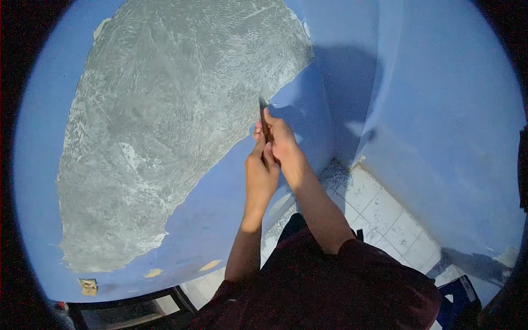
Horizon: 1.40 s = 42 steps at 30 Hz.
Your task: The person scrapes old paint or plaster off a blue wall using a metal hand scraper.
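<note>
A scraper with a dark handle and a thin blade points up at the lower right edge of a large grey bare patch on the blue wall. Wrapped round its handle is my right hand, with the thumb lying along it near the blade. My left hand is just below, its fingers pinched at the lower end of the handle. Whether the blade touches the wall is hard to tell.
Blue walls meet in a corner on the right, above a white tiled floor strewn with flakes. A socket box sits low on the left wall. Dark-framed furniture stands at lower left, and a dark blue object lies at lower right.
</note>
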{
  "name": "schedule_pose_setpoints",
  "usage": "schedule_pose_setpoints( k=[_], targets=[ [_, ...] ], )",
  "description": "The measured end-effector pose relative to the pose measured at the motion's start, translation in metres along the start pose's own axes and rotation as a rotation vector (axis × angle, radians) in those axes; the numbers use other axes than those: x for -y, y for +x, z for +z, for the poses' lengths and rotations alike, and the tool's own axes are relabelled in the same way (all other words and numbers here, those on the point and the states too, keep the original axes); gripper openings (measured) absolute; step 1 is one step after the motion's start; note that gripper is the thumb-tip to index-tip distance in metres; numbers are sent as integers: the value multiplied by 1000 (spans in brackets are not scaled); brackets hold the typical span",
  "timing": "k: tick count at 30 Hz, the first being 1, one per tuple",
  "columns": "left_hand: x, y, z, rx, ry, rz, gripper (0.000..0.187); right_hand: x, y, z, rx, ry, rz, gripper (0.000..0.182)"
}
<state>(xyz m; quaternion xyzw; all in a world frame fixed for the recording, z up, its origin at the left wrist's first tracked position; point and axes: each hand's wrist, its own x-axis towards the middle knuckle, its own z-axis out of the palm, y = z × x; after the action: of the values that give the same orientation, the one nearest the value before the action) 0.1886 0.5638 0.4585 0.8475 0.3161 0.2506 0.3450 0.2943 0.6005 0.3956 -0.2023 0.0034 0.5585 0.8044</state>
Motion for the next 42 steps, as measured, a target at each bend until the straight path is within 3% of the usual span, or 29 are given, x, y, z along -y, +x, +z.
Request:
schedule_pose_setpoints(
  k=[3, 4, 7, 8, 11, 12, 14, 17, 21, 24, 27, 29, 30, 32, 33, 35, 39, 41, 42],
  targets=[
    [8, -5, -4, -100, -141, 87, 36, -2, 1, 6, -14, -6, 40, 45],
    [9, 3, -5, 36, -57, -97, 39, 3, 2, 3, -15, -27, 1, 44],
    [-2, 1, 2, 83, -4, -152, 39, 7, 8, -7, 45, 3, -9, 41],
    [24, -2, 11, -63, 45, 87, 38, 0, 2, -6, 24, 3, 5, 41],
    [44, 3, 12, -114, 36, 184, 38, -1, 6, -5, 7, 17, 33, 41],
    [31, 2, 9, -111, 32, 179, 38, 5, 9, -7, -2, -13, 12, 41],
    [9, 5, 2, 108, -11, -127, 38, 8, 5, -12, 53, -30, -26, 42],
    [27, -6, 4, -12, -102, -45, 38, -7, -2, -2, -65, -62, -5, 43],
    [33, 12, 8, -24, -32, 125, 38, 6, 9, -5, -42, -46, -58, 44],
    [32, -1, 5, -13, 62, 26, 38, -7, 3, -3, -47, -7, -31, 44],
    [28, 1, -1, -8, -92, 31, 39, -5, 6, 6, -120, 99, -45, 43],
    [18, 11, -3, 141, -36, -151, 39, 3, 4, -1, -50, -6, -60, 41],
    [25, 9, -1, 142, -32, -149, 39, 2, 3, 0, -75, -7, -67, 40],
    [42, 1, 8, -73, -17, 181, 38, -6, -1, 3, -113, 38, -54, 39],
    [43, 8, 7, -77, -15, 194, 38, -3, 1, 6, -102, 38, -63, 39],
    [46, 13, 4, 38, -39, 50, 38, -4, 5, 4, -122, 107, -88, 39],
    [32, 3, 3, 46, -68, 7, 38, -2, 6, -6, -74, 22, -50, 41],
    [12, -2, -3, 90, -187, -266, 38, -2, 8, -1, -117, -29, -62, 44],
    [18, 6, 1, 94, -187, -261, 38, 1, 14, -3, -86, -16, -76, 44]
  ],
)
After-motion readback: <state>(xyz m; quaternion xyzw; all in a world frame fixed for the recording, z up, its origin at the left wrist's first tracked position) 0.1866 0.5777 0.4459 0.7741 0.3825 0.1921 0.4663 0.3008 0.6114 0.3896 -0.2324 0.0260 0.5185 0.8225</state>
